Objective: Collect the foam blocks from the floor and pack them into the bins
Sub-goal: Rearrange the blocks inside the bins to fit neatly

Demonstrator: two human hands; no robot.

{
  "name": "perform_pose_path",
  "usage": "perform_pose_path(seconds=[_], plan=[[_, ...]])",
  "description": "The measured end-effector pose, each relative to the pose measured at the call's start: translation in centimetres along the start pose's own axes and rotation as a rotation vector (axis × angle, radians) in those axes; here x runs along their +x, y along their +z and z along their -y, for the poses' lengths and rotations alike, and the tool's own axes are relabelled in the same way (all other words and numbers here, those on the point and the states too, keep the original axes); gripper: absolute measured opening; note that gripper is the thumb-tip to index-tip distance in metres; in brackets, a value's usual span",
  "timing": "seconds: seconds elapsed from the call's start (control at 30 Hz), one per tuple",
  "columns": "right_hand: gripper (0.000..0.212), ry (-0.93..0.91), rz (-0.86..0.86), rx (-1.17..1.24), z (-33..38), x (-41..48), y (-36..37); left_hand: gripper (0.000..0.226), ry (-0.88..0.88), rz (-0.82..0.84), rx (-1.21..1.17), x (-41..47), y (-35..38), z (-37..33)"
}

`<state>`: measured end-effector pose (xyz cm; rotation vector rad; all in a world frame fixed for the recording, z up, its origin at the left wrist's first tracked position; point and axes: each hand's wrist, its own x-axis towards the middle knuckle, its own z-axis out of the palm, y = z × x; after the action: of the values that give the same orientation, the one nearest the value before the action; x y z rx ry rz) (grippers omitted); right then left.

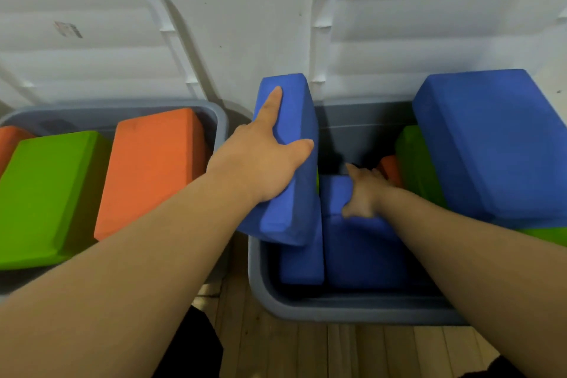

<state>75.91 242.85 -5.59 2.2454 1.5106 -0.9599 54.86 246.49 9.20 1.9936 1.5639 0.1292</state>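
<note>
I can read no text in my head view. The one printed thing is a small sticker (68, 29) on the white lid (101, 52) that stands behind the left bin (222, 123), at about ten o'clock from the centre of the frame. It carries reddish and dark marks, but they are too blurred for me to make out a letter, number or brand.
</note>
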Motion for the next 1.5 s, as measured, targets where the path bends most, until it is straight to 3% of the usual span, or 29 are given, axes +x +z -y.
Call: perform_pose_path(seconds=[0.33, 0.5, 0.63, 0.73, 0.87, 1.03, 1.13, 1.27, 1.37, 1.5], plan=[[0.147, 0.040, 0.019, -0.450, 2.8, -1.8, -4.2, 0.086, 0.041, -0.034, -0.065, -0.8, 0.2, 0.8], [0.139, 0.044, 0.037, -0.553, 3.0, -4.5, -4.3, 0.089, 0.050, -0.061, -0.114, -0.4, 0.0, 1.9], [0.140, -0.047, -0.037, -0.408, 3.7, -9.1, -6.1, 0.088, 0.071, -0.110, -0.137, -1.4, -0.6, 2.6], [0.135, -0.094, -0.210, -0.253, 3.2, -12.6, -9.1, 0.089, 0.099, -0.216, -0.198, -1.8, -2.2, 2.1], [0.120, -0.120, -0.487, 0.031, 0.3, -16.7, -13.8, 0.093, 0.150, -0.342, -0.498, -1.3, -3.6, 1.1], [0.104, -0.008, -0.737, 0.510, -4.5, -18.9, -16.8, 0.097, 0.243, -0.316, -0.881, -1.6, -2.5, -1.6], [0.096, 0.061, -0.781, 0.704, -8.0, -18.2, -16.7, 0.094, 0.307, -0.296, -1.008, -1.5, -1.0, -3.1], [0.058, 0.058, -0.734, 1.032, -11.2, -18.2, -15.9, 0.096, 0.364, -0.247, -1.166, -1.2, 0.9, -4.1], [0.043, 0.121, -0.736, 1.063, -12.9, -18.1, -15.1, 0.087, 0.418, -0.227, -1.226, -0.9, 1.6, -4.8], [0.081, 0.227, -0.764, 0.747, -14.1, -17.7, -14.3, 0.061, 0.459, -0.243, -1.266, -0.6, 2.2, -5.2]])
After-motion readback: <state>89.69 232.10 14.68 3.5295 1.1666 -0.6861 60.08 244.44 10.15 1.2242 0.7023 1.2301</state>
